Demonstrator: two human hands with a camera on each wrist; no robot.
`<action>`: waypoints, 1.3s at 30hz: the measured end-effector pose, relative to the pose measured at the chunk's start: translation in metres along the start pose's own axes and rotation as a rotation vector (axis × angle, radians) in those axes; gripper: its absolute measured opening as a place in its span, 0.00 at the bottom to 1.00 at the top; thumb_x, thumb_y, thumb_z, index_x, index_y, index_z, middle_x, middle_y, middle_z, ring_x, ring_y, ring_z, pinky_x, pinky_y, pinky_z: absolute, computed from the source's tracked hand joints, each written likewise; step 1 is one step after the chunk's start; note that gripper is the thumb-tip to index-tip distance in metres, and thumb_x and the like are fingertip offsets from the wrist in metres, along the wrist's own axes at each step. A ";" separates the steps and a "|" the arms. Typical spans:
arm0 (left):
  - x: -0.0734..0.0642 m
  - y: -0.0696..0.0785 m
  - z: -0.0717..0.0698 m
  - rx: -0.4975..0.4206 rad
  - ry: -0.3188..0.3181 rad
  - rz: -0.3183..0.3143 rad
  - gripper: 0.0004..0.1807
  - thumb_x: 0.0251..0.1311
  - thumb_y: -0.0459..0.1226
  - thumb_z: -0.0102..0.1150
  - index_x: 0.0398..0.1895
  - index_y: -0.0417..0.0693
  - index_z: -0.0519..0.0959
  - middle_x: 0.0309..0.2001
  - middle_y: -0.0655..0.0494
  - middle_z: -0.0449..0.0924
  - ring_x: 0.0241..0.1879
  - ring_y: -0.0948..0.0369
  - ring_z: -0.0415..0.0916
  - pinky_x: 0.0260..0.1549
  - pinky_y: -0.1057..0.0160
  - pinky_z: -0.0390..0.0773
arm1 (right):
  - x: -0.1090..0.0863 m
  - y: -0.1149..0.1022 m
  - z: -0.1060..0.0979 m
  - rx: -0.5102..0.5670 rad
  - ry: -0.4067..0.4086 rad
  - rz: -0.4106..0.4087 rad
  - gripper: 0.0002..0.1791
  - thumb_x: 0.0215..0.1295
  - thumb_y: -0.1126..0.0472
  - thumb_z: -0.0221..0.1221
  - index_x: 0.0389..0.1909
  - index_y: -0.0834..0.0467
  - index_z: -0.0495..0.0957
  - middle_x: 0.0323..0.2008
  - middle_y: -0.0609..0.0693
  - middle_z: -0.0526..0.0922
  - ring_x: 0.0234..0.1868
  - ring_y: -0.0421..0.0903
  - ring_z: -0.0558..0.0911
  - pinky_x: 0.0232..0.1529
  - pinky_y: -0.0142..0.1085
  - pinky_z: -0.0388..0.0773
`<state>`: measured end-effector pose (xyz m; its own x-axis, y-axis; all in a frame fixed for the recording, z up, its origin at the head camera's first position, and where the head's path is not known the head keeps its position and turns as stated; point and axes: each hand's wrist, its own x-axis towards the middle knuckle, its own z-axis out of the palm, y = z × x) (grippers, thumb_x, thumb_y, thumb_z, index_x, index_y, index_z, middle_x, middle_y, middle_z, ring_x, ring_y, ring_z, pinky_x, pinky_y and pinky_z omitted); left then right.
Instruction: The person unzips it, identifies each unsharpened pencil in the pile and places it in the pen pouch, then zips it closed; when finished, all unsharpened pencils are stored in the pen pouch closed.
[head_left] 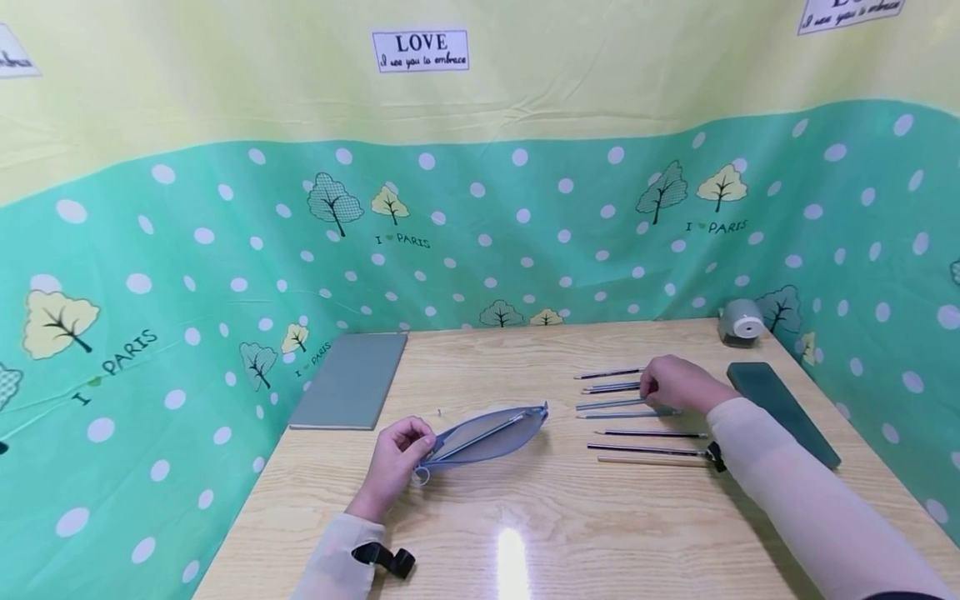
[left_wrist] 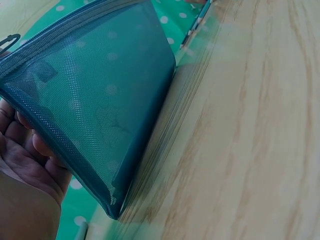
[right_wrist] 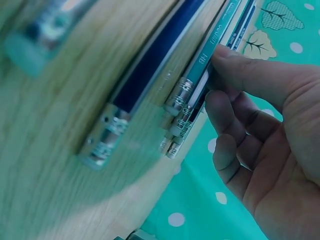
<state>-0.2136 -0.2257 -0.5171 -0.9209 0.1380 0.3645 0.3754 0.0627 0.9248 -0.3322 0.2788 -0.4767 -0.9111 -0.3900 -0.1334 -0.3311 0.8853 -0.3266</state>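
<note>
My left hand grips one end of a blue mesh zip pouch, holding it tilted above the table. Its mouth gapes, and a light pencil shows lengthwise inside it. To the right, my right hand reaches down among a spread of pencils. In the right wrist view, thumb and forefinger pinch at a teal pencil marked HB, close beside others with metal ferrules and erasers. A dark blue pencil lies apart, nearer that camera. Plainer pencils lie closer to me, including a wood-coloured one.
A grey notebook lies at the table's back left. Beyond my right forearm is a dark green flat case, with a grey pencil sharpener in the back right corner. A green patterned cloth hangs around the table.
</note>
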 end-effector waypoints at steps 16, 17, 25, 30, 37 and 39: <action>0.000 -0.002 0.000 -0.014 -0.008 0.018 0.02 0.67 0.25 0.61 0.36 0.32 0.78 0.32 0.57 0.78 0.31 0.65 0.74 0.34 0.68 0.75 | -0.002 -0.006 -0.003 -0.050 0.034 -0.039 0.08 0.65 0.66 0.69 0.29 0.51 0.85 0.29 0.42 0.82 0.31 0.42 0.78 0.37 0.43 0.80; 0.000 -0.001 0.000 -0.017 -0.007 0.017 0.02 0.67 0.25 0.61 0.36 0.32 0.78 0.32 0.57 0.78 0.31 0.65 0.74 0.34 0.68 0.75 | -0.003 -0.006 -0.004 -0.040 0.043 -0.038 0.08 0.66 0.67 0.68 0.30 0.51 0.85 0.30 0.42 0.82 0.32 0.42 0.78 0.38 0.44 0.79; 0.001 -0.001 0.003 -0.013 0.010 0.015 0.03 0.67 0.26 0.61 0.35 0.33 0.78 0.31 0.59 0.78 0.30 0.66 0.73 0.32 0.69 0.73 | -0.017 -0.017 -0.020 0.012 0.143 -0.050 0.01 0.70 0.66 0.66 0.38 0.57 0.85 0.35 0.46 0.84 0.37 0.45 0.80 0.41 0.47 0.80; 0.000 -0.001 0.004 -0.015 0.011 0.003 0.03 0.67 0.26 0.61 0.35 0.33 0.78 0.31 0.59 0.79 0.30 0.66 0.73 0.32 0.69 0.73 | -0.025 -0.031 -0.028 0.035 0.237 -0.081 0.02 0.70 0.65 0.67 0.39 0.56 0.86 0.35 0.44 0.84 0.36 0.44 0.80 0.40 0.47 0.80; 0.000 0.001 0.004 -0.019 0.006 0.009 0.04 0.68 0.26 0.61 0.36 0.32 0.78 0.31 0.59 0.79 0.30 0.66 0.73 0.33 0.69 0.73 | -0.038 -0.058 -0.037 0.052 0.338 -0.154 0.07 0.68 0.67 0.68 0.44 0.55 0.88 0.38 0.44 0.84 0.39 0.45 0.81 0.41 0.47 0.81; 0.000 0.001 0.004 -0.023 0.000 0.016 0.04 0.68 0.26 0.60 0.36 0.30 0.78 0.31 0.59 0.78 0.30 0.66 0.73 0.33 0.69 0.74 | -0.041 -0.068 -0.038 0.063 0.365 -0.164 0.07 0.67 0.66 0.69 0.43 0.53 0.89 0.38 0.43 0.83 0.37 0.44 0.81 0.39 0.45 0.80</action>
<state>-0.2124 -0.2218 -0.5165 -0.9147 0.1385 0.3796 0.3879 0.0379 0.9209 -0.2816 0.2445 -0.4140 -0.8785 -0.3992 0.2625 -0.4740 0.7970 -0.3743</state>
